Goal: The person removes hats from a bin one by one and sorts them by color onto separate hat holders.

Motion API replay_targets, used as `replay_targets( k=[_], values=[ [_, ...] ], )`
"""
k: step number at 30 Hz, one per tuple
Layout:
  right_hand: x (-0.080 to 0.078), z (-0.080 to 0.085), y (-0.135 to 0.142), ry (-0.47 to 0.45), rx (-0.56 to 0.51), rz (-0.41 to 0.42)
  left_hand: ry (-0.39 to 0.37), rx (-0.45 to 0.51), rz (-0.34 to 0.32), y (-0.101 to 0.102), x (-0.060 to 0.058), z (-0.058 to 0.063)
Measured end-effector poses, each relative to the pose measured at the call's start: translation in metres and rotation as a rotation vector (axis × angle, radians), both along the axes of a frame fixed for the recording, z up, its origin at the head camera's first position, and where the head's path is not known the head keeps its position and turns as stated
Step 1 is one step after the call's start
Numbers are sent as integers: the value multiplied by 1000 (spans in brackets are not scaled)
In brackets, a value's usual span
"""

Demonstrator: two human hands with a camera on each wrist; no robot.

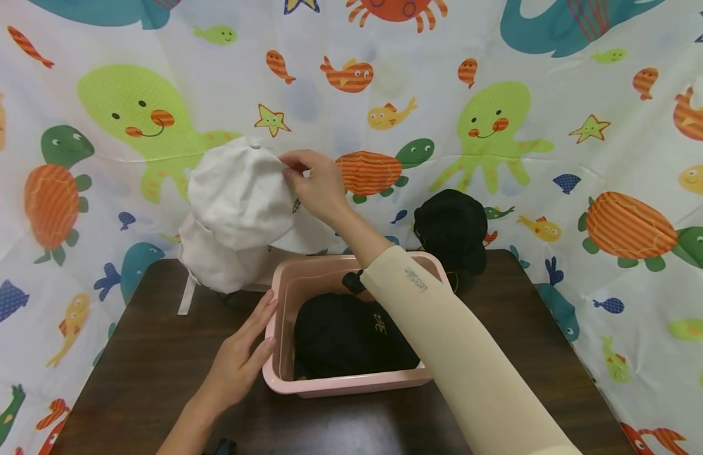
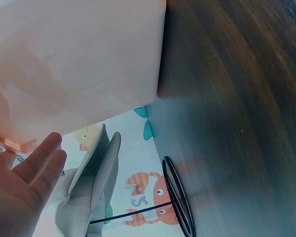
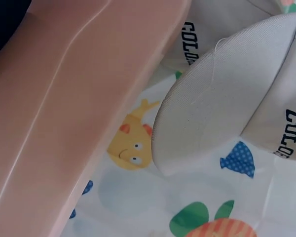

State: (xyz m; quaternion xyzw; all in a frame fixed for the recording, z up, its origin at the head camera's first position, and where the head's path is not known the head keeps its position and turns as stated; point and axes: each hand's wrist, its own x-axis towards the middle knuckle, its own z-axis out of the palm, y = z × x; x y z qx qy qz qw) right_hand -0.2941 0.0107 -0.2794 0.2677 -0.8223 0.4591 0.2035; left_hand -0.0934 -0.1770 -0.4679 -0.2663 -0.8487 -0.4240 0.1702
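Observation:
My right hand [image 1: 316, 186] pinches the front of a white baseball cap [image 1: 240, 189] with thumb and fingertips, at the back left. Beneath it sits a second pale cap [image 1: 228, 262], partly covered, with a strap hanging down. Dark "COLO" lettering marks the cap [image 3: 288, 136] in the right wrist view, where the hand is out of sight. My left hand [image 1: 240, 354] rests against the left side of a pink bin [image 1: 351, 382], fingers fairly straight. Black caps [image 1: 345, 335] lie inside the bin, one with gold embroidery; my right sleeve hides part of them.
A black cap [image 1: 450, 227] hangs at the back right, behind the bin. Under the pale caps stands a black wire holder [image 2: 175, 197]. Everything is on a dark wooden table [image 1: 152, 373], against a curtain [image 1: 306, 101] printed with sea animals.

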Motion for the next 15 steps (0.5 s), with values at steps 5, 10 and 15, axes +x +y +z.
replay_targets(
  k=[5, 10, 15],
  values=[
    [-1, -4, -7, 12, 25, -16, -19, -3, 0, -1, 0, 1],
    [-1, -13, -10, 5, 16, -5, -23, 11, 0, 1, 1, 0],
    [-5, -22, -14, 26, 7, 14, -15, 12, -2, 0, 0, 0]
  ],
)
